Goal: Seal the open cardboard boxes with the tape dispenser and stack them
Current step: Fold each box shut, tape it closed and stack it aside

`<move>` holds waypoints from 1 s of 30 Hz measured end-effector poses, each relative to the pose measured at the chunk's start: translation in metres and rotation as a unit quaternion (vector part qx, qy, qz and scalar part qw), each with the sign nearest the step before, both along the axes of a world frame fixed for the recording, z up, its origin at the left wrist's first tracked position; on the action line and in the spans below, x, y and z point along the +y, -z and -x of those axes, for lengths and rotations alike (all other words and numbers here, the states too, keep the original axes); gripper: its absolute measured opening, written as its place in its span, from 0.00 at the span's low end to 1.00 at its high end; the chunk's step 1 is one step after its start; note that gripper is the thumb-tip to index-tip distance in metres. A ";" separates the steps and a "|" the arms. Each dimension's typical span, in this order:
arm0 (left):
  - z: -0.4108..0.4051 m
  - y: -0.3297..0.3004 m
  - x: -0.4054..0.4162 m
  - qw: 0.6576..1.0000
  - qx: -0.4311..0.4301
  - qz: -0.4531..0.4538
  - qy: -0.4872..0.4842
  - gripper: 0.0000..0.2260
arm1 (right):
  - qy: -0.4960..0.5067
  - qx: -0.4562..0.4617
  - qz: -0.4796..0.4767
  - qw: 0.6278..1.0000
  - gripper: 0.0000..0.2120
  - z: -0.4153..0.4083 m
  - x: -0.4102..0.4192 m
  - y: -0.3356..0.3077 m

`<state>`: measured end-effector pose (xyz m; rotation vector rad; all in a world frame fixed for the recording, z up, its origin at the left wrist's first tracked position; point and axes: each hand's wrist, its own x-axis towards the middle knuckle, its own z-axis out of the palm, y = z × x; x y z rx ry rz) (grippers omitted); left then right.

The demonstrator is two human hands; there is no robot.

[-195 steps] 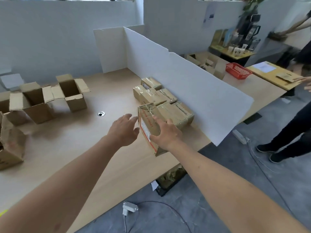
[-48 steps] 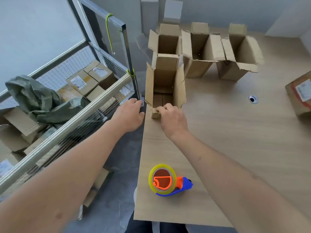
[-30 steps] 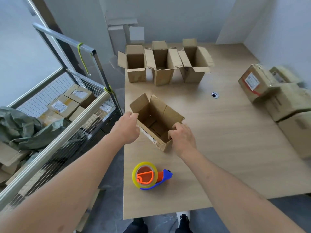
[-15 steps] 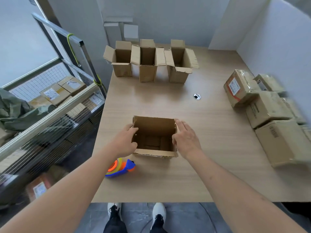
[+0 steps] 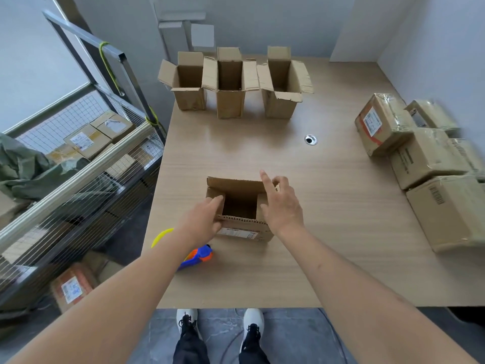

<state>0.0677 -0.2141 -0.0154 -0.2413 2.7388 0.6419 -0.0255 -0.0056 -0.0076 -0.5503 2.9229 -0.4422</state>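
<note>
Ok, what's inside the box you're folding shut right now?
Nothing visible: the open box shows only a dark cardboard interior through the gap. The left hand and right hand press the side flaps inward, and these cover both ends of the inside.

Place: packing or shipping workroom
Evidence: taped, labelled parcels [image 5: 420, 164] along table [image 5: 328, 245] right edge; wire cage cart [image 5: 78, 164] holding more labelled parcels; plain walls
</note>
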 end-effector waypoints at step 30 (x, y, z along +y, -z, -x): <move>-0.104 0.091 -0.043 0.988 -0.069 0.139 -0.020 0.53 | 0.029 0.019 0.105 0.994 0.17 -0.049 -0.015 0.065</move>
